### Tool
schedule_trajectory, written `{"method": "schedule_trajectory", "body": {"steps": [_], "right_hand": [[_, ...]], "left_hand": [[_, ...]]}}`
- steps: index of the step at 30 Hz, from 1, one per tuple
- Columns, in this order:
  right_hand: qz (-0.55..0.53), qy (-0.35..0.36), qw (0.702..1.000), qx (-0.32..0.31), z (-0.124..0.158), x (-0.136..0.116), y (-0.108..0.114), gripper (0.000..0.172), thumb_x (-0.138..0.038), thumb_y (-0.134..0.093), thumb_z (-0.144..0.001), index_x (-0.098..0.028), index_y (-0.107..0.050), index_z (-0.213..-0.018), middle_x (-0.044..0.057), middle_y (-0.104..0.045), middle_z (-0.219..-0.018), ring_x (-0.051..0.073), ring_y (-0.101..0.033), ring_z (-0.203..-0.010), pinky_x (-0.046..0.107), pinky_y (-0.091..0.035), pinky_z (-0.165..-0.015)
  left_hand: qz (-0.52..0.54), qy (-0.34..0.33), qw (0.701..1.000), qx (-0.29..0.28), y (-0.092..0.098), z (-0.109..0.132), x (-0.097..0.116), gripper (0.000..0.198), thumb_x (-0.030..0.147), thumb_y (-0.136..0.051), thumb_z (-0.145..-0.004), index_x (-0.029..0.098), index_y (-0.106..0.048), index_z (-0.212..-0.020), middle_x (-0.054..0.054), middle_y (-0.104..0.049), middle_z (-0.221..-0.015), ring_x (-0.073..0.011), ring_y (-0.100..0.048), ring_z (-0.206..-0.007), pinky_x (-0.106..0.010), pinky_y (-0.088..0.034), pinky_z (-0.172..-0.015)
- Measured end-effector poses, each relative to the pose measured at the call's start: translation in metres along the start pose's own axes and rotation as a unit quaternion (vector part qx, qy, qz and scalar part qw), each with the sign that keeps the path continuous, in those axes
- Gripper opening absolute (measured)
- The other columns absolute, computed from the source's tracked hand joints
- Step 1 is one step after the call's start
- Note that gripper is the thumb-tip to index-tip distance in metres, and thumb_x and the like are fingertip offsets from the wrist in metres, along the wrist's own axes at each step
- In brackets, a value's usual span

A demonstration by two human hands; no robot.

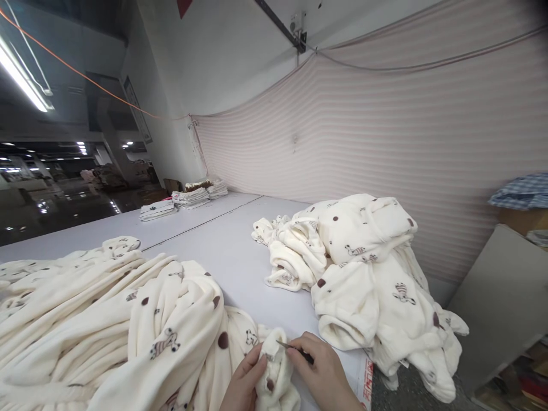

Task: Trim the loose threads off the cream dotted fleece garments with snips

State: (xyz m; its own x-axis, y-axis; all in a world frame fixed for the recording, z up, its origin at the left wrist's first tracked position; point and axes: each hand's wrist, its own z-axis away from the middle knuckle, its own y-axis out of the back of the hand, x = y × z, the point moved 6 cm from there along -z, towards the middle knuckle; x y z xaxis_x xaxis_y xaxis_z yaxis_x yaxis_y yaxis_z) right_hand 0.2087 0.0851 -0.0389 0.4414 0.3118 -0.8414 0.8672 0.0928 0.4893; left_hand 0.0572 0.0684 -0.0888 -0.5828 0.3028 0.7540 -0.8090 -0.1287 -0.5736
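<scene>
At the front edge of the table my left hand (246,377) pinches a bunched end of cream fleece cloth (276,377) printed with brown spots. My right hand (319,371) is closed around thread snips (307,358) with a dark handle. Their thin metal tip points left and lies against the cloth, close to my left fingers. The snips' handle is mostly hidden in the palm. To the left spreads a large heap of the same printed fleece (171,319), beside the piece in my hands.
A second pile of printed fleece garments (355,245) lies on the right and hangs over the table edge. Stacks of folded white pieces (190,198) sit at the back of the table (222,251). A pink striped sheet (363,131) hangs behind; a grey panel (496,302) stands at right.
</scene>
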Motion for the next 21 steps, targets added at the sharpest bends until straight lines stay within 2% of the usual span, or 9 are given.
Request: {"method": "schedule_trajectory", "body": {"steps": [3, 6, 8, 10, 13, 15, 18, 19, 21], "right_hand": [[-0.071, -0.005, 0.997, 0.020, -0.002, 0.003, 0.000, 0.012, -0.029, -0.056, -0.084, -0.021, -0.065, -0.088, 0.002, -0.063, -0.084, 0.018, -0.059, -0.080, 0.025, -0.043, -0.071], [-0.076, 0.014, 0.997, 0.020, -0.006, 0.000, -0.008, 0.016, -0.023, -0.062, -0.078, -0.021, -0.064, -0.093, 0.001, -0.061, -0.086, 0.018, -0.057, -0.079, 0.025, -0.040, -0.071], [-0.095, 0.018, 0.995, 0.007, -0.011, -0.001, -0.017, 0.012, -0.019, -0.061, -0.076, -0.021, -0.066, -0.086, 0.000, -0.059, -0.079, 0.016, -0.053, -0.074, 0.025, -0.036, -0.068], [-0.180, -0.003, 0.983, -0.017, -0.015, 0.002, -0.027, 0.003, -0.018, -0.064, -0.073, -0.019, -0.063, -0.071, -0.002, -0.053, -0.070, 0.014, -0.048, -0.068, 0.024, -0.033, -0.065], [-0.309, -0.053, 0.948, -0.058, -0.016, 0.012, -0.038, 0.027, -0.033, -0.066, -0.074, -0.018, -0.049, -0.059, -0.005, -0.041, -0.058, 0.010, -0.037, -0.057, 0.022, -0.030, -0.056], [-0.342, -0.078, 0.934, -0.066, -0.012, 0.021, -0.035, 0.034, -0.047, -0.055, -0.081, -0.020, -0.045, -0.064, -0.008, -0.031, -0.054, 0.008, -0.025, -0.047, 0.021, -0.024, -0.046], [-0.395, -0.119, 0.908, -0.069, -0.001, 0.033, -0.025, 0.038, -0.056, -0.051, -0.083, -0.021, -0.042, -0.069, -0.011, -0.024, -0.054, 0.006, -0.013, -0.044, 0.019, -0.015, -0.041], [-0.396, -0.122, 0.907, -0.070, 0.001, 0.034, -0.021, 0.038, -0.054, -0.055, -0.081, -0.021, -0.043, -0.069, -0.010, -0.027, -0.055, 0.006, -0.016, -0.045, 0.019, -0.017, -0.041], [-0.371, -0.105, 0.920, -0.065, 0.003, 0.031, -0.014, 0.030, -0.045, -0.064, -0.079, -0.019, -0.050, -0.072, -0.007, -0.037, -0.061, 0.007, -0.031, -0.051, 0.018, -0.029, -0.048]], "left_hand": [[0.015, 0.011, 0.999, -0.036, 0.001, -0.004, -0.003, 0.033, 0.026, -0.078, -0.063, 0.023, -0.074, -0.096, -0.003, -0.073, -0.077, -0.0132, -0.060, -0.062, -0.023, -0.043, -0.059], [0.023, 0.012, 0.998, -0.059, 0.004, -0.007, -0.004, 0.033, 0.025, -0.078, -0.064, 0.023, -0.073, -0.097, -0.003, -0.073, -0.078, -0.0111, -0.056, -0.056, -0.022, -0.039, -0.054], [0.026, 0.011, 0.998, -0.062, 0.007, -0.008, -0.004, 0.032, 0.023, -0.078, -0.064, 0.024, -0.073, -0.095, -0.002, -0.073, -0.077, -0.0111, -0.056, -0.055, -0.022, -0.038, -0.053], [0.030, 0.013, 0.997, -0.065, 0.009, -0.007, -0.004, 0.030, 0.021, -0.077, -0.064, 0.024, -0.074, -0.093, -0.001, -0.073, -0.075, -0.0124, -0.058, -0.059, -0.022, -0.039, -0.057], [0.031, 0.023, 0.997, -0.069, 0.009, -0.005, -0.004, 0.027, 0.020, -0.076, -0.066, 0.024, -0.074, -0.093, -0.002, -0.073, -0.074, -0.0144, -0.061, -0.062, -0.024, -0.040, -0.060], [0.032, 0.031, 0.996, -0.072, 0.009, -0.003, -0.004, 0.026, 0.020, -0.074, -0.068, 0.023, -0.073, -0.094, -0.003, -0.073, -0.076, -0.0162, -0.063, -0.066, -0.024, -0.041, -0.061], [0.040, 0.034, 0.996, -0.071, 0.007, -0.002, -0.002, 0.025, 0.020, -0.073, -0.069, 0.025, -0.073, -0.094, -0.003, -0.073, -0.079, -0.0190, -0.066, -0.079, -0.026, -0.044, -0.070], [0.040, 0.034, 0.996, -0.073, 0.007, -0.002, -0.002, 0.025, 0.020, -0.072, -0.069, 0.025, -0.073, -0.094, -0.003, -0.073, -0.080, -0.0194, -0.066, -0.082, -0.026, -0.044, -0.073], [0.032, 0.035, 0.996, -0.080, 0.004, -0.003, -0.003, 0.025, 0.022, -0.071, -0.070, 0.024, -0.072, -0.095, -0.003, -0.073, -0.081, -0.0201, -0.065, -0.084, -0.027, -0.044, -0.075]]}}
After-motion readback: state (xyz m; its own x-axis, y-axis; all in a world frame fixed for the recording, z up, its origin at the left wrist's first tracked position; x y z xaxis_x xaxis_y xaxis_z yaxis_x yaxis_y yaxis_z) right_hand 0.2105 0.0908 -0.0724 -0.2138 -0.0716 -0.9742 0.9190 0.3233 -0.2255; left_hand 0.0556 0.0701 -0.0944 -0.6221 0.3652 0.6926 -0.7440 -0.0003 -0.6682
